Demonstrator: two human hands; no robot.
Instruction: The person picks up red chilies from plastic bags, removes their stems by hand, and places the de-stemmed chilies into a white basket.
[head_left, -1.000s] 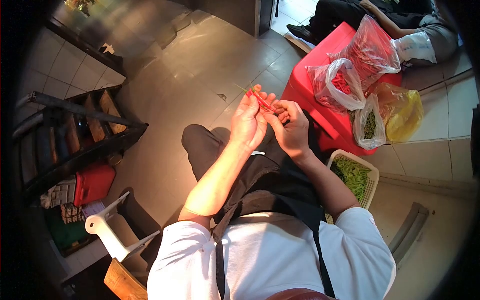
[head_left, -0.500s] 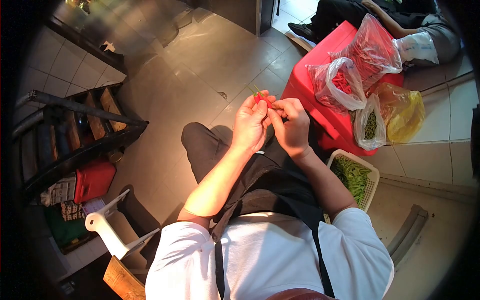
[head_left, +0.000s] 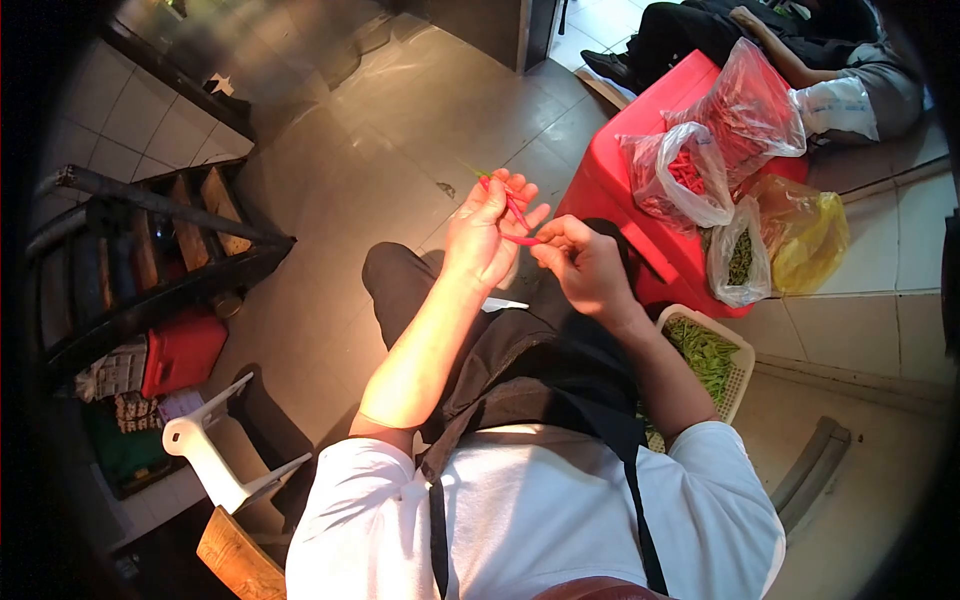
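Indoors | tiled floor [head_left: 400, 130] | red stool [head_left: 605, 185] | left hand [head_left: 482, 238], right hand [head_left: 588, 268] both pinching red chilli [head_left: 522, 239]

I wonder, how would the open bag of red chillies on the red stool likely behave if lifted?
The bag looks like thin, crumpled film, so it would probably sag floppily. Its mouth gapes open, so chillies might spill if it tips.

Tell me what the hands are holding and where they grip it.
A red chili: the left hand pinches it near the green stem end, and the right hand pinches the other tip.
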